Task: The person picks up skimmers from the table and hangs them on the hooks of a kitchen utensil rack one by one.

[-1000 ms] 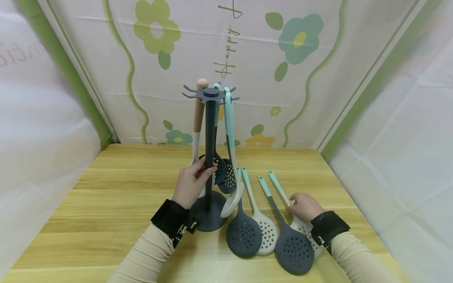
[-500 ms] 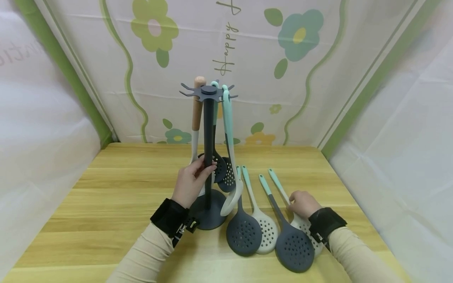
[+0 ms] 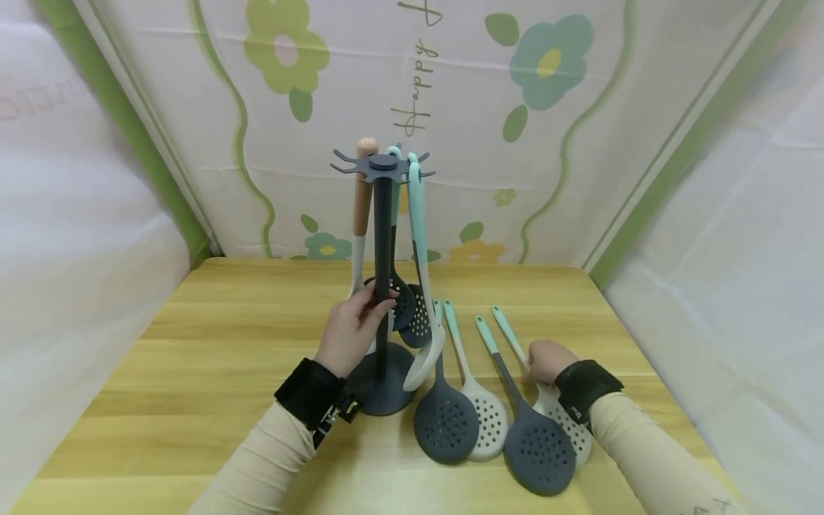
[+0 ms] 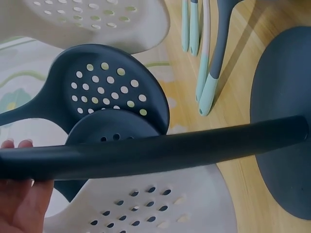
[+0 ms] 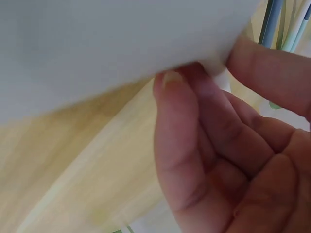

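Note:
My left hand grips the dark upright pole of a utensil stand. In the left wrist view its fingertips curl round the pole. At the right, my right hand pinches the lower shaft of a white skimmer with a mint handle, its holed head still low by the table. The right wrist view has the fingertips and thumb against the white head's edge, close and blurred. Beside it lies a dark skimmer. The wrist and hand hide part of the white one.
Another dark skimmer and a white skimmer lie overlapping right of the stand's round base. From the hooked top hang a white ladle-like utensil, a wood-handled utensil and dark holed utensils.
My right hand has shifted slightly up and its fingers have curled in more at the white skimmer's shaft. The left hand keeps its hold on the pole. The head view has shifted slightly.

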The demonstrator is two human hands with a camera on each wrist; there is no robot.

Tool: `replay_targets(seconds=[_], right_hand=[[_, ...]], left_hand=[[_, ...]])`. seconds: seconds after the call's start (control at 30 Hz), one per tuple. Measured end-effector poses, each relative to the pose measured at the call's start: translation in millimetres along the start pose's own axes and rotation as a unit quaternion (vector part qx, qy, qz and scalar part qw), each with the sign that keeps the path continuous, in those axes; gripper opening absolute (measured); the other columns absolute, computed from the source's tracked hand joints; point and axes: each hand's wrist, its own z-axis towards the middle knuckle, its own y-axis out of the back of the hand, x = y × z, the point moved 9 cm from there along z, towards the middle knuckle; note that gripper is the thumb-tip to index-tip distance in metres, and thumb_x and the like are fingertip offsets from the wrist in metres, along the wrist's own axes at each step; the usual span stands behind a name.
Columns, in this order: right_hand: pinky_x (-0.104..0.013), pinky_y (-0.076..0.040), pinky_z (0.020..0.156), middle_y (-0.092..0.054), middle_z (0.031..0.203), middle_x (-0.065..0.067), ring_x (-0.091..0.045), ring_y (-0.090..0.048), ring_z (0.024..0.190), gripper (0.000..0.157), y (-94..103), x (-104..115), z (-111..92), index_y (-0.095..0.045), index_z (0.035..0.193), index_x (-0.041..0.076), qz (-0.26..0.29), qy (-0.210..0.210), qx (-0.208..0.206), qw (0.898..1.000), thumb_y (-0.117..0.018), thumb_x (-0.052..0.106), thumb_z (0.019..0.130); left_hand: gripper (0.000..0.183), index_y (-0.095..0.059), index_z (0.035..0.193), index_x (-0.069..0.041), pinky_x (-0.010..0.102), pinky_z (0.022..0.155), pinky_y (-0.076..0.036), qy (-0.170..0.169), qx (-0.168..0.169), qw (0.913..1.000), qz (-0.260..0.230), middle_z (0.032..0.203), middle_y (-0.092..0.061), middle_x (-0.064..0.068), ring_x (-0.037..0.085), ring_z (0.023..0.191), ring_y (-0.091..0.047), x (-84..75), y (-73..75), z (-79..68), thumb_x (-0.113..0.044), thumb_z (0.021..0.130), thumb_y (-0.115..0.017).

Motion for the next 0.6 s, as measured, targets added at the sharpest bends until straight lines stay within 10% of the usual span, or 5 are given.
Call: replay_targets(seconds=[0.33,0.6], right_hand=[[-0.019,-0.041,0.041,-0.058,0.061,-0.004,-0.012,-0.053,0.046,0.021,1.0,0.9,5.9,-0.057,0.076,0.006,-0.018,0.004,0.016,1.000,-0.077,0.009,0.082],[-0.020,-0.043,0.042,-0.059,0.061,-0.004,-0.013,-0.055,0.047,0.020,-6.3,-6.6,15.4,-0.058,0.076,0.006,-0.025,-0.010,0.035,0.999,-0.077,0.009,0.083]], left_hand=[[0.033,-0.054,0.134,0.005,0.044,0.094,-0.055,-0.043,0.092,0.9946,-0.018,0.127,-0.064,0.022,0.035,0.118,-0.063,-6.6,-4.3,8.6,0.000,0.101,-0.051],[0.040,-0.048,0.139,0.004,0.048,0.095,-0.054,-0.015,0.152,0.9869,-0.053,0.132,-0.061,0.022,0.036,0.116,-0.065,-1.5,-3.4,14.1,0.004,0.099,-0.052]])
